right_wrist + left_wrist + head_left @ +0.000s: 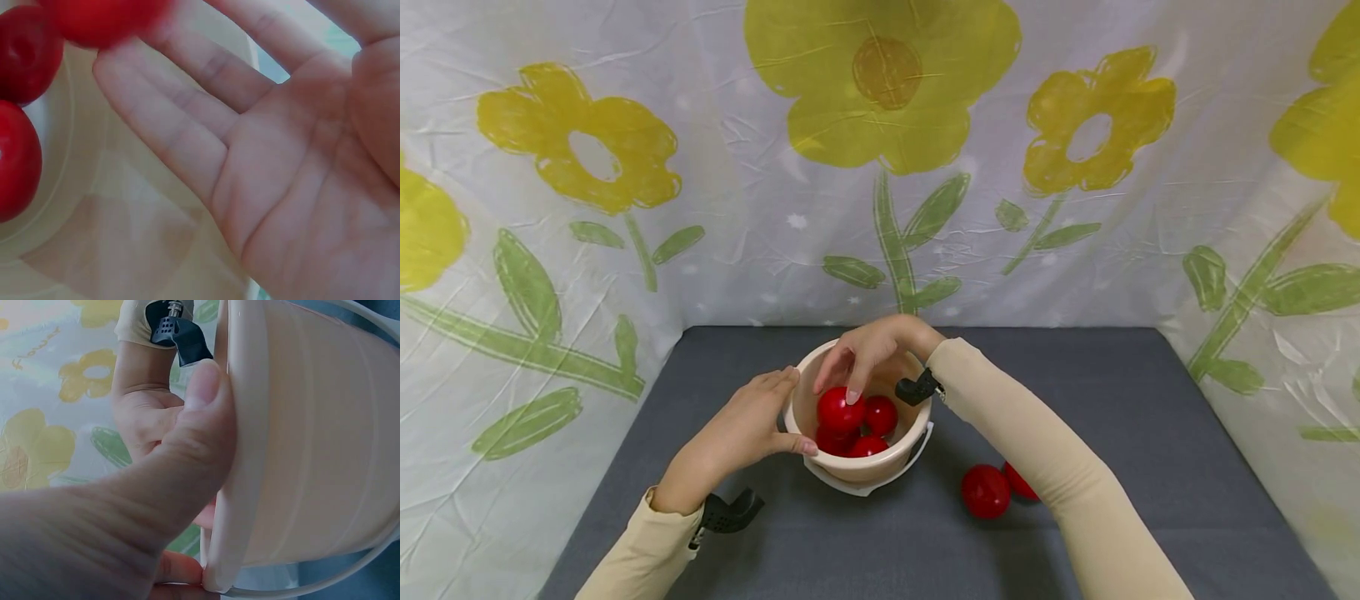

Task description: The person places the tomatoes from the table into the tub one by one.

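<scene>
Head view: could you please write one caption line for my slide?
Left hand grips the beige bucket rim while right hand touches a red ball inside; two balls lie outside.

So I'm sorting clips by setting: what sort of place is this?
Probably a staged tabletop recording booth, not a real kitchen: a flowered cloth backdrop wraps three sides of a grey table, which carries only a beige bucket and red balls.

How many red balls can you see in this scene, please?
6: four glossy red plastic balls in the beige plastic bucket, at and, and two on the grey table at and. More may be hidden in the bucket.
</scene>
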